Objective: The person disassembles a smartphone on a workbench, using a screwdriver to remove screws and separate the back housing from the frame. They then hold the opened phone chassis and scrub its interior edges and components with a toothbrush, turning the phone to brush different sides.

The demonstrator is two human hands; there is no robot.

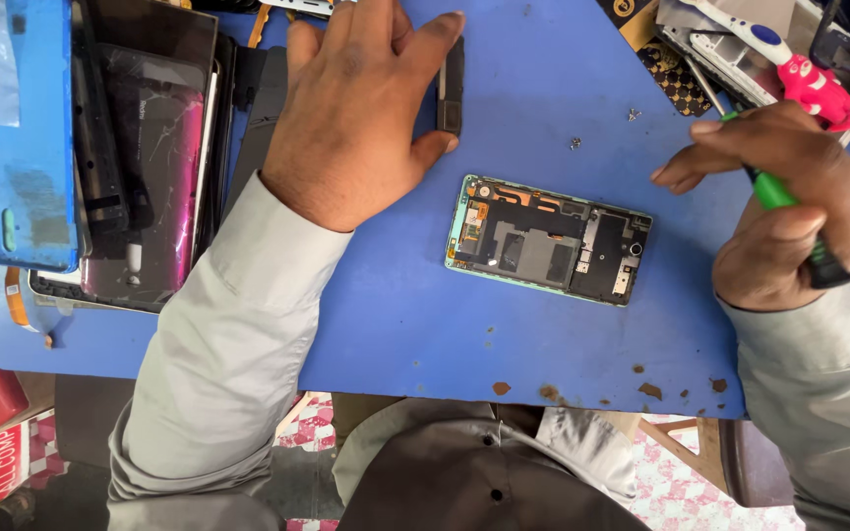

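An opened phone (548, 239) with its back cover off lies on the blue work surface (395, 324), its boards and metal shields exposed. My left hand (351, 108) rests up and left of it, thumb and fingers pinching a small black rectangular part (451, 87) against the surface. My right hand (789, 202) is at the right edge, closed around a green and black screwdriver (779, 197) whose thin shaft points up and left. Neither hand touches the phone.
A stack of phone bodies and cracked screens (150, 147) sits at the left, with a blue back cover (31, 138) beside it. Loose screws (576, 144) lie above the phone. More parts, a checkered piece (676, 84) and a pink figure (819, 88) crowd the top right.
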